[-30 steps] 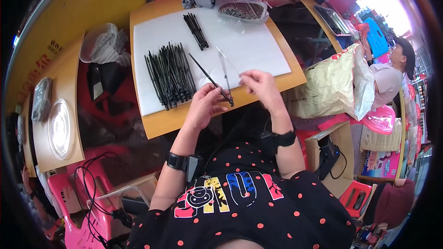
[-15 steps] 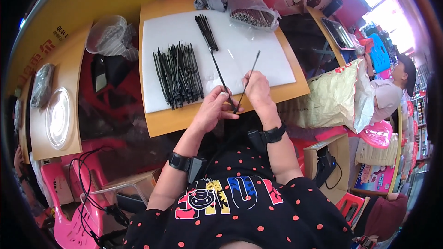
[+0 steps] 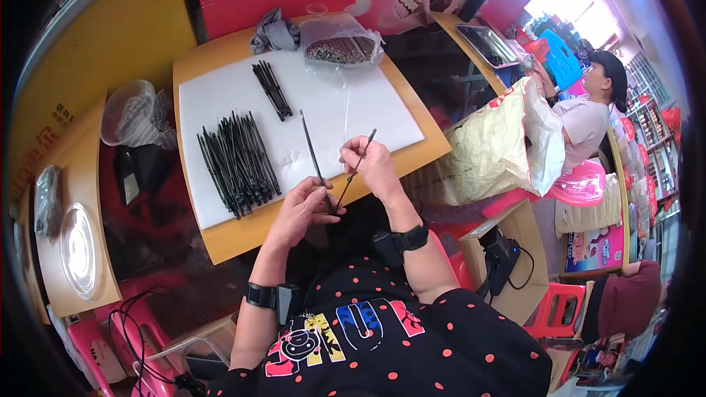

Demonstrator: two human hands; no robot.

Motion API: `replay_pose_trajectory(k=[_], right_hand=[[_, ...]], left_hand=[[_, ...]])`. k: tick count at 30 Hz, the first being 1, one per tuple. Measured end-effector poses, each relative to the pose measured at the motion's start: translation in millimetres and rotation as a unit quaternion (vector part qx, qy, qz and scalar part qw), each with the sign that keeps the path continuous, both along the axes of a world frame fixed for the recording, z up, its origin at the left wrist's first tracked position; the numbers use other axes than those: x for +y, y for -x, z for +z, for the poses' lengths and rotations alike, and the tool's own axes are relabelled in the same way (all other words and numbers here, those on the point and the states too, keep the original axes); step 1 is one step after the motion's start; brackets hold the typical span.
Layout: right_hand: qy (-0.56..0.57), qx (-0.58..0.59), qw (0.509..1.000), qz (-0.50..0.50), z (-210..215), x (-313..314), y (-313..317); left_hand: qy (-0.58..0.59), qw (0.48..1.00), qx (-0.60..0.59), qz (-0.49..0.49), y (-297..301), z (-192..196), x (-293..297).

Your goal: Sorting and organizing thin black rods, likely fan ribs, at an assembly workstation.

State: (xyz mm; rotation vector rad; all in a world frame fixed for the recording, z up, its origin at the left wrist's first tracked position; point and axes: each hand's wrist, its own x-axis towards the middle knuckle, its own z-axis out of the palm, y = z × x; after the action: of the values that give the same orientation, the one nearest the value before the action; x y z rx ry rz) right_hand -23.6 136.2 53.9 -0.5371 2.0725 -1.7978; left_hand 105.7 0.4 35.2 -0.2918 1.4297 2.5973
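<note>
My left hand is closed round the lower part of a thin black rod, which points up and away over the table's near edge. A second thin black rod slants between my two hands. My right hand pinches its upper part. The two rods form a narrow V, and their lower ends come together at my left fingers. To the left lies a large bunch of similar black rods on a white foam sheet. A smaller bunch of rods lies farther back. The exact kind of rod is unclear.
A clear plastic bag of dark rods and a grey cloth sit at the table's back. A big pale sack stands to the right, near a seated person. A cardboard box is below it.
The whole view has shifted, so the table appears farther left and lower. My right hand has moved a little along the slanting rod. Both hands keep their grip.
</note>
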Motion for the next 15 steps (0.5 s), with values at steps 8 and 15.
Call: replay_pose_trajectory(k=[8, 15], right_hand=[[0.136, -0.187, 0.972, 0.044, 3, 11, -5], [0.156, -0.216, 0.963, 0.04, 2, 20, -22]], left_hand=[[-0.038, 0.999, -0.004, -0.02, 5, 0, -3], [-0.129, 0.991, -0.013, -0.017, 5, 0, -8]])
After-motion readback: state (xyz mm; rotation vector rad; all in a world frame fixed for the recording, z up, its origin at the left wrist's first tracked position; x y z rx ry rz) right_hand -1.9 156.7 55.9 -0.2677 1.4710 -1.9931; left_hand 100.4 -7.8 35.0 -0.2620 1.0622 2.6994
